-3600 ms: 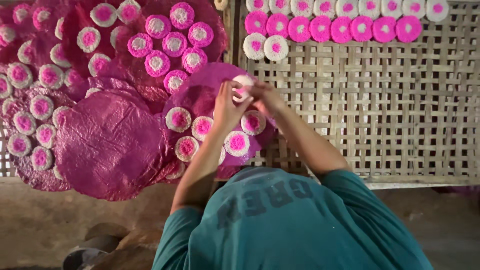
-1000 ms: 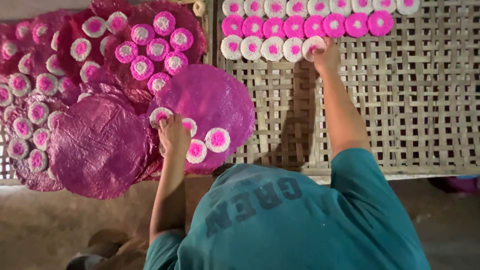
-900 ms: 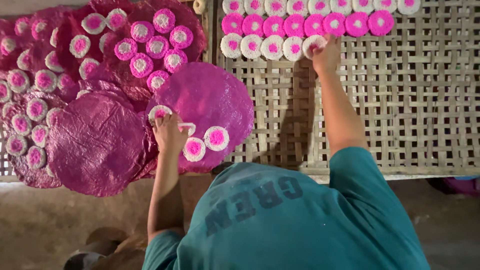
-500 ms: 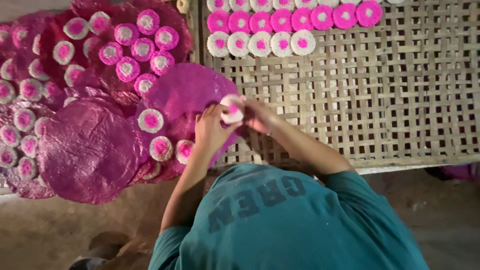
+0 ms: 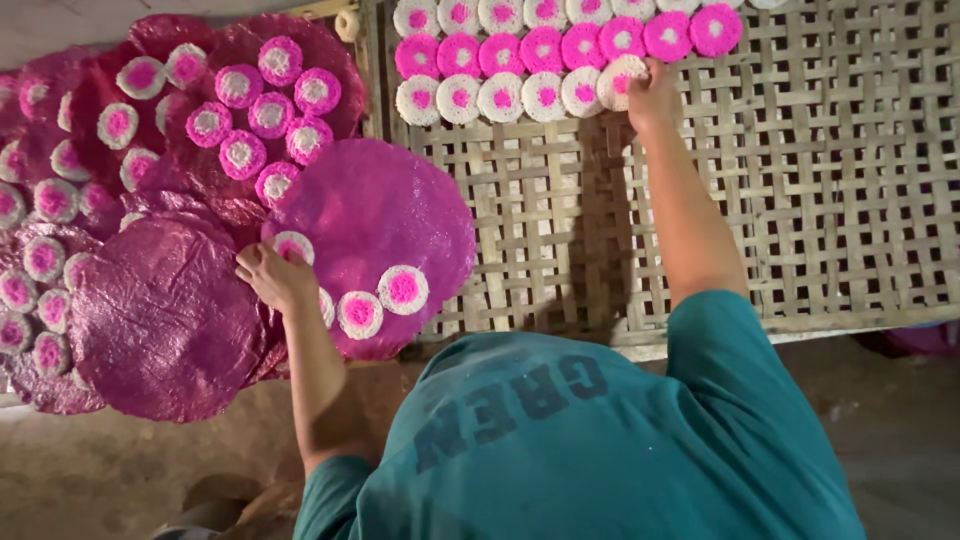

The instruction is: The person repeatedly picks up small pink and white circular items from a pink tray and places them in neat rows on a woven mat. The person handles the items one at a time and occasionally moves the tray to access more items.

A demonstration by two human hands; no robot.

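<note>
My right hand (image 5: 652, 92) reaches far forward and presses a white disc with a pink centre (image 5: 620, 82) onto the woven bamboo rack (image 5: 820, 180), at the right end of the lower row of discs (image 5: 500, 97). My left hand (image 5: 272, 275) rests on the round magenta sheet (image 5: 385, 225), fingers on a small white-and-pink disc (image 5: 292, 246). Two more such discs (image 5: 382, 300) lie on that sheet just right of the hand.
A row of all-pink discs (image 5: 570, 45) runs above the white row on the rack. At left, several magenta sheets (image 5: 160, 320) overlap, many carrying small pink-and-white discs (image 5: 260, 110). A dirt floor (image 5: 130, 470) lies below.
Half a second ago both hands met over a disc at the magenta sheet. Since then my right hand has carried it out to the rack's lower row and my left hand has dropped back onto the sheet.
</note>
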